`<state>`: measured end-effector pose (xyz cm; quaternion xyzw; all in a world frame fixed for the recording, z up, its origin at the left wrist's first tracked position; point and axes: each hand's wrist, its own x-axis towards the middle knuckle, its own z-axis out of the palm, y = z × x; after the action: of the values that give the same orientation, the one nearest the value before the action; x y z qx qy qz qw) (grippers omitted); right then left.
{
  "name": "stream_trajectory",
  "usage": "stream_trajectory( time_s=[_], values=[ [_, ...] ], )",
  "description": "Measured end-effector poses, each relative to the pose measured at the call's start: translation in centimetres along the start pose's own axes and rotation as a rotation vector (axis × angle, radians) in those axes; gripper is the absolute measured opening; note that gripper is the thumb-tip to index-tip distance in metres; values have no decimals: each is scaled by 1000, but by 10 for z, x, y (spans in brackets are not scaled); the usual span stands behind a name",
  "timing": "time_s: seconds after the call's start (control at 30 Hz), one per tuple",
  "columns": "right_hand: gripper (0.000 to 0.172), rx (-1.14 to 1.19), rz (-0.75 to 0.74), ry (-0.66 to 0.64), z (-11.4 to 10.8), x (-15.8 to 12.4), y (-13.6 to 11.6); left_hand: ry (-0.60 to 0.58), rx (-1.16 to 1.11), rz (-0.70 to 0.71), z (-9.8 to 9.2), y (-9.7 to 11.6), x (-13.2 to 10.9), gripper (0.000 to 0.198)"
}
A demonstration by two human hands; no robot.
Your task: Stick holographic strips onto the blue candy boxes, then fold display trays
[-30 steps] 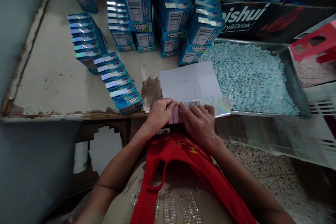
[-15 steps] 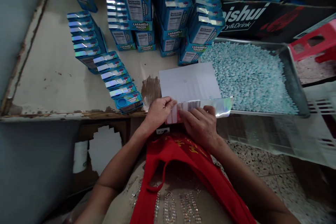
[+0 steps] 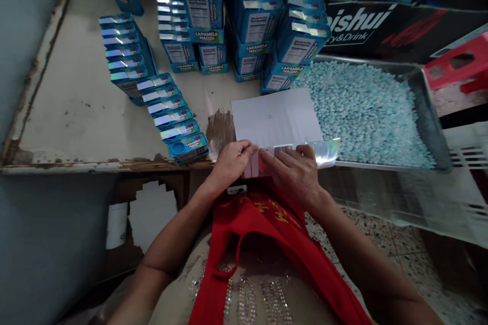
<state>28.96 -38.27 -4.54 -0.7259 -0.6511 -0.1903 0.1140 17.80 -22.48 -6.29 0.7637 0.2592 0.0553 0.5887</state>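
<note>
A strip of shiny, rainbow-tinted film (image 3: 327,153) runs along the table's front edge, under and beside both hands. At its left end, my left hand (image 3: 233,161) has thumb and forefinger pinched together. My right hand (image 3: 295,175) lies over the middle of the strip with its fingers curled on it, thumb side close to the left fingertips. Pale pinkish tabs (image 3: 251,167) show between the hands. Behind the strip lies a white sheet (image 3: 274,114). What exactly sits between the left fingertips is hidden.
Small blue candy boxes (image 3: 186,144) stand in a row at left, with taller stacks (image 3: 261,20) behind. A metal tray (image 3: 438,132) of pale blue candies (image 3: 362,111) is at right. Behind it stands a black printed carton (image 3: 404,30). The table's front edge (image 3: 95,166) is worn.
My right fingers have shifted slightly and now cover more of the strip. The left hand has hardly moved. The whole view has shifted a little.
</note>
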Motion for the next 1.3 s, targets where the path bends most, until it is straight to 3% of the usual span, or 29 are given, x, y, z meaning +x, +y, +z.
stream_trajectory(
  time_s=[0.43, 0.63, 0.93, 1.17, 1.3],
  values=[
    [16, 14, -17, -136, -1, 9, 8, -10, 64, 62, 2, 3, 3, 30],
    [16, 102, 139, -71, 4, 7, 8, -12, 60, 67, 2, -1, 6, 32],
    [15, 19, -28, -37, 6, 7, 13, -11, 84, 70, 4, 2, 8, 31],
    [5, 30, -74, 30, 8, 6, 12, -7, 92, 81, 4, 2, 4, 28],
    [9, 7, -85, 34, 7, 9, 10, -13, 123, 96, 3, 0, 3, 28]
  ],
)
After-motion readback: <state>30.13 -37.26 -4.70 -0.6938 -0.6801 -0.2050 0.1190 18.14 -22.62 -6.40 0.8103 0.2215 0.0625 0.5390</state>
